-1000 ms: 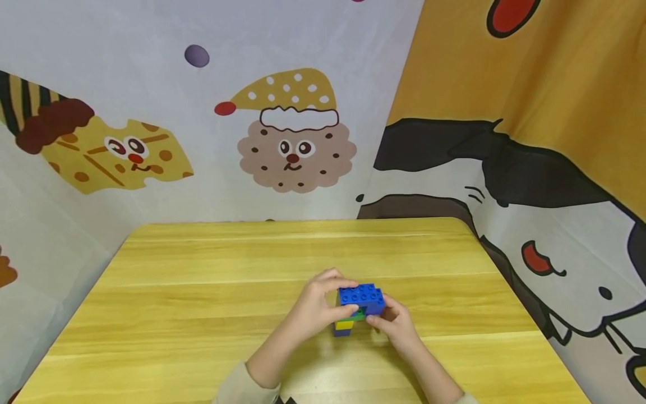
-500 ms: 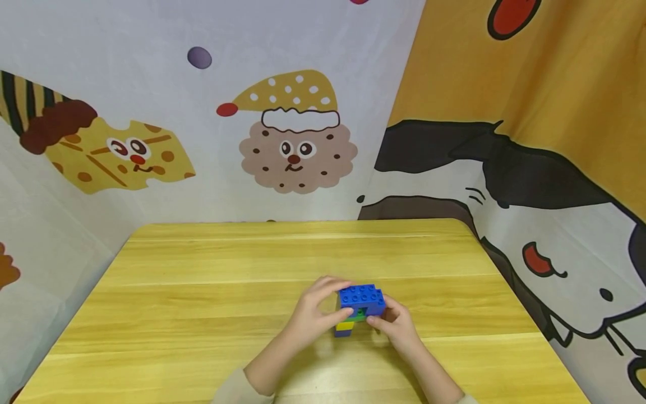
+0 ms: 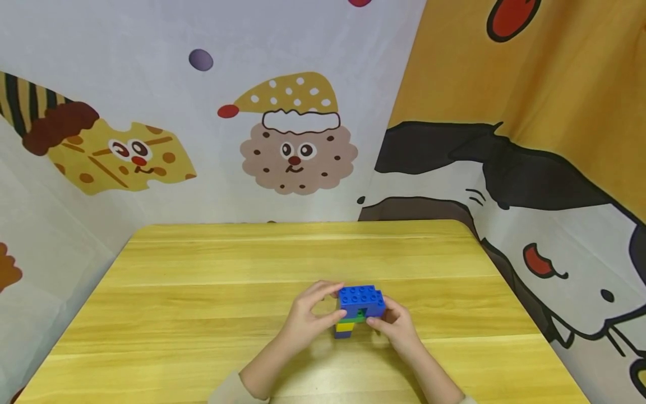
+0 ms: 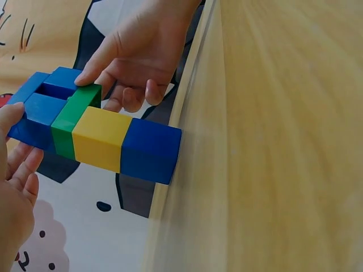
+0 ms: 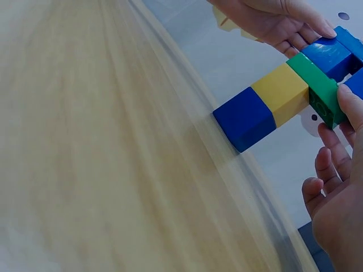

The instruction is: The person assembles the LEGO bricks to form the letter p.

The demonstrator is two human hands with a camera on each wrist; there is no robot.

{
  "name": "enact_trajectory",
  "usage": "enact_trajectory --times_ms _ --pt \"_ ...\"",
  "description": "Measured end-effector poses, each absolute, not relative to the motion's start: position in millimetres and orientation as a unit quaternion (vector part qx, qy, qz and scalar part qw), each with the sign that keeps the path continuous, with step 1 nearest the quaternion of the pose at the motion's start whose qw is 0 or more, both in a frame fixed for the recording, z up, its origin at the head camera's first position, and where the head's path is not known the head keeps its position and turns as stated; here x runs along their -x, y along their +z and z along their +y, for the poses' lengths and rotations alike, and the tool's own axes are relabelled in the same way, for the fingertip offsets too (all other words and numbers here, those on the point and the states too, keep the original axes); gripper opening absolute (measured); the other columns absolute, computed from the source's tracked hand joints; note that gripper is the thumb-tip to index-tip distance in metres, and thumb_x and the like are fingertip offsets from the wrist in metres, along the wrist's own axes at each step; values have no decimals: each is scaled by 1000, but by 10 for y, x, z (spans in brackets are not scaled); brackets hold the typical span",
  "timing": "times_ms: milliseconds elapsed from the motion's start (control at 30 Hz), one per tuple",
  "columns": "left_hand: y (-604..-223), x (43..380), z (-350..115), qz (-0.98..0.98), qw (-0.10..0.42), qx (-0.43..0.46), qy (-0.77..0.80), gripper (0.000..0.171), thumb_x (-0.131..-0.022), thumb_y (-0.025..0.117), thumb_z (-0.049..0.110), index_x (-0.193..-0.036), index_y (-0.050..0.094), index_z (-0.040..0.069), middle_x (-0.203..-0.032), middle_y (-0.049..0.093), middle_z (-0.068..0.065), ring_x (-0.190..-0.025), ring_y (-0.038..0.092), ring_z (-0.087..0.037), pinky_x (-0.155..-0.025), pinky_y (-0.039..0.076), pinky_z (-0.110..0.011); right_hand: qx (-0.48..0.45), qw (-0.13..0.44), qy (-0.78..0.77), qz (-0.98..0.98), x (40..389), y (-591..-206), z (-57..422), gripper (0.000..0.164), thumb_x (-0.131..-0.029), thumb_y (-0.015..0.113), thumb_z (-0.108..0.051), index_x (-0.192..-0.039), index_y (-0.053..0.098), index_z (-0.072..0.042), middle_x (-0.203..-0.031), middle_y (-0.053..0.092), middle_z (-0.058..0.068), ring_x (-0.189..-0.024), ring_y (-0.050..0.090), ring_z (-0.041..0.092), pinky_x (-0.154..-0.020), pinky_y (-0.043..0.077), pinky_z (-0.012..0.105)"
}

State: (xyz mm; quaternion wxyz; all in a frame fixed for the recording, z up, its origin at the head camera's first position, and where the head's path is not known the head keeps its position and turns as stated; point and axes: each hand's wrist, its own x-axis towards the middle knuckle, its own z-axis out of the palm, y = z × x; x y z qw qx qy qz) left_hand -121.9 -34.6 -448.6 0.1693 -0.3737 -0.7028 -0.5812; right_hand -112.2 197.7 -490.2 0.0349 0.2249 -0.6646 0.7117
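A stack of toy building bricks stands on the wooden table (image 3: 202, 314). From the bottom up come a dark blue brick (image 4: 150, 150), a yellow brick (image 4: 102, 139), a longer green brick (image 5: 317, 90), then blue bricks with a gap between them and a studded blue brick (image 3: 359, 293) on top. My left hand (image 3: 304, 317) holds the upper blue part at its left end, thumb in front and index finger behind. At the right end my right hand (image 3: 402, 325) pinches the stack, its thumb by the seam of green and blue.
The green layer overhangs the narrow base to the right. Behind the far table edge hangs a printed curtain (image 3: 298, 157) with cartoon figures.
My left hand has drawn back leftward along the top blue brick, its fingers now at the left end. The right hand and the stack have stayed about where they were.
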Motion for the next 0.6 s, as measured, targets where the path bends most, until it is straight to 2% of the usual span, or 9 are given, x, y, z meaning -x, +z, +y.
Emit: enact_trajectory --times_ms 167,300,467,600 --pt "-4466 1191 -351 -713 157 347 -588 46 -81 75 5 -125 61 6 -113 63 -3 -98 59 -23 -84 50 -33 -216 34 709 -671 1119 -4901 1977 39 -85 65 8 -117 66 -15 -105 68 0 -88 61 13 -71 52 24" --pt "-4414 1167 -354 -720 153 329 -592 46 -78 76 -1 -122 61 1 -108 65 -8 -94 59 -31 -81 49 -31 -220 38 702 -676 1115 -4889 1968 36 -87 66 5 -118 65 -11 -106 67 1 -90 61 15 -74 52 26" --pt "-4156 1072 -378 -720 151 314 -601 42 -78 74 -7 -118 62 -5 -100 65 -12 -89 58 -32 -77 48 -32 -223 56 691 -685 1104 -4867 1946 41 -83 65 12 -118 64 -10 -96 67 1 -82 58 10 -69 50 24" --pt "-4060 1047 -400 -721 139 295 -612 39 -80 73 -6 -118 62 -6 -95 65 -10 -88 57 -33 -77 47 -31 -220 65 672 -704 1095 -4850 1931 43 -81 67 11 -121 61 -6 -86 63 1 -72 53 9 -62 48 24"
